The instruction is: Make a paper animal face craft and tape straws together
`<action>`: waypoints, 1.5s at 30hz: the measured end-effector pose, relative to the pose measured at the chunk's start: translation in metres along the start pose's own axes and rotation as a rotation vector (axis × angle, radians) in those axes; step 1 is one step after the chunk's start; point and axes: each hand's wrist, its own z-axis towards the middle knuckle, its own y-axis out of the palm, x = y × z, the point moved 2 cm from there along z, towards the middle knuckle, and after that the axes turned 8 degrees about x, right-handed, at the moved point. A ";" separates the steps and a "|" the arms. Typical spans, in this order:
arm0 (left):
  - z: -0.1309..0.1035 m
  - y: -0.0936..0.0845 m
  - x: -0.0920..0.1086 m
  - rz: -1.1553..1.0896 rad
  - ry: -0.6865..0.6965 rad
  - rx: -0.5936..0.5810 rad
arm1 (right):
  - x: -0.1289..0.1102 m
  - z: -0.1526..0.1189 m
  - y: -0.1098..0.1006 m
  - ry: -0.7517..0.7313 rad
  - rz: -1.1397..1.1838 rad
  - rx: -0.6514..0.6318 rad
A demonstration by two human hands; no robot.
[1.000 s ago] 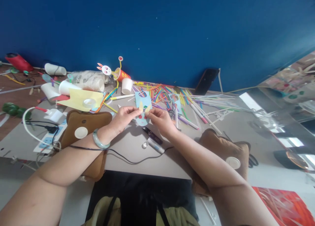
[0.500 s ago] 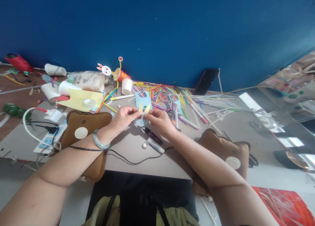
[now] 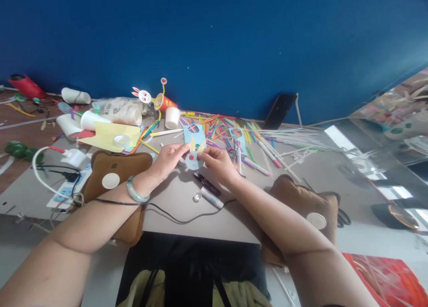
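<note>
Between my hands is a light blue paper rabbit face with red eyes and pale yellow ears, held above the table. My left hand pinches at its upper left edge by the ear. On the other side, my right hand has thumb and fingers closed on the right edge near the other ear. Below lie a dark pen, a glue stick and its small round cap. A blue paper sheet with cut-out holes lies just behind the face.
Colourful sticks and pens spread along the wall. A rabbit figure on a red cup, white paper cups and yellow paper stand or lie left. Brown cushions flank me; a black cable crosses the table front.
The rabbit face now shows more of its front, red eyes visible between my fingers. My fingers have shifted slightly apart toward its edges.
</note>
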 end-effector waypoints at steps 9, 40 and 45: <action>0.001 0.002 -0.005 -0.047 -0.011 -0.049 | 0.000 0.000 -0.001 -0.022 -0.027 -0.026; 0.001 0.001 -0.003 -0.058 -0.044 -0.053 | 0.002 0.002 -0.003 -0.030 -0.009 0.036; 0.002 0.002 -0.006 -0.098 -0.092 -0.079 | 0.000 0.002 -0.002 -0.022 -0.029 0.028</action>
